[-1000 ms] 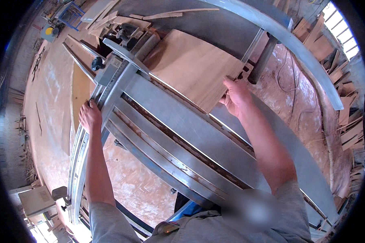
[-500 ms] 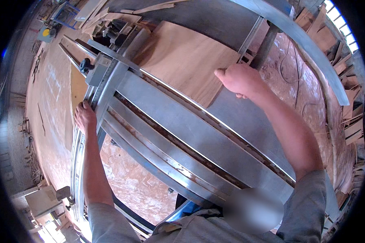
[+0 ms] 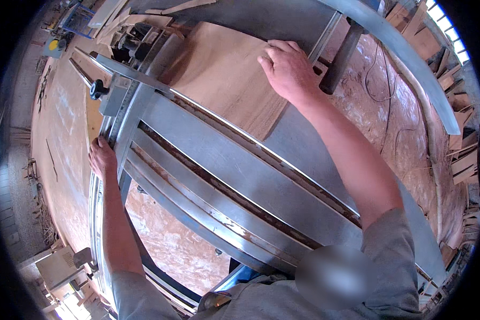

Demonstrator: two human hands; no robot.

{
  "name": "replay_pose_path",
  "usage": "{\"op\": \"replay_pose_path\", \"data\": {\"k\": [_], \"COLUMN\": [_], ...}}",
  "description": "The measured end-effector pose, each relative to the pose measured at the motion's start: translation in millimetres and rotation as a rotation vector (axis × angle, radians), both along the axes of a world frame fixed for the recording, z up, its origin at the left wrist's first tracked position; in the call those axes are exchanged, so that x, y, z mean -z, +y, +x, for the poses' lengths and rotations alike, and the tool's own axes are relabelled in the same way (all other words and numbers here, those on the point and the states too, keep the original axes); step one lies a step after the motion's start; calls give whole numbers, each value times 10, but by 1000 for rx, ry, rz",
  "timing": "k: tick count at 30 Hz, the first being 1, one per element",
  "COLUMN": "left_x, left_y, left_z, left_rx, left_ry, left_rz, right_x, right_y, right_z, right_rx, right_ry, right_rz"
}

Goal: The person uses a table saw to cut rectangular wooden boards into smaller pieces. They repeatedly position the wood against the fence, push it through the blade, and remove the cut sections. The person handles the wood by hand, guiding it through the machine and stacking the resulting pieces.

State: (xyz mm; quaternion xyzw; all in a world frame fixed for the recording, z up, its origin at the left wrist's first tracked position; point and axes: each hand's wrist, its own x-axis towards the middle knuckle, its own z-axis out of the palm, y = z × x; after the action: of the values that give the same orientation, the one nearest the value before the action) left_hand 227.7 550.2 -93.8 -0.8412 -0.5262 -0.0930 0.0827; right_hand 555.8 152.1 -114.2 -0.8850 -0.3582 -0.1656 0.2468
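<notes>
A flat wooden board lies on the grey metal table of a sliding saw. My right hand rests on the board's far right corner, thumb apart from the fingers, palm down. At the left, my left hand is closed over a long metal fence rail. Just beyond that hand, a metal stop block with a black knob sits on the rail. A metal bar runs from the block toward the board's left end. The undersides of both hands are hidden.
A parallel metal fence stands beyond my right hand, near a long curved metal rail. Wood offcuts are piled at the right. A cable lies on the dusty floor. Thin wood strips lie at the far side.
My right hand has moved left and away from me, from beside the board's right edge onto its far corner, its fingers uncurling. My left hand stays on the rail. The whole view has shifted slightly.
</notes>
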Motion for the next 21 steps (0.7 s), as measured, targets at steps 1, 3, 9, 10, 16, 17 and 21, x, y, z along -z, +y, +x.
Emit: {"op": "replay_pose_path", "data": {"k": [1,3,9,10,16,17,21], "left_x": [9,-19,-26,-38,-37,-42,-73], "left_y": [12,-8,-39,-43,-34,-16,-85], "left_z": [-32,-13,34,46,49,42,82], "left_rx": [4,1,-18,-9,-39,-43,-46], "left_ry": [-1,1,16,14,-4,21,6], "left_rz": [9,8,-1,-2,12,14,-12], "right_x": [-9,-7,-39,-23,-98,-110,-97], "right_y": [21,56,11,20,64,51,19], "right_z": [11,33,4,-6,-43,-34,-18], "right_rx": [-19,-45,-93,-76,-49,-63,-108], "right_ry": [27,-3,-15,-47,-26,-18,-53], "right_rz": [-11,-48,-19,-33,-69,-65,-70]}}
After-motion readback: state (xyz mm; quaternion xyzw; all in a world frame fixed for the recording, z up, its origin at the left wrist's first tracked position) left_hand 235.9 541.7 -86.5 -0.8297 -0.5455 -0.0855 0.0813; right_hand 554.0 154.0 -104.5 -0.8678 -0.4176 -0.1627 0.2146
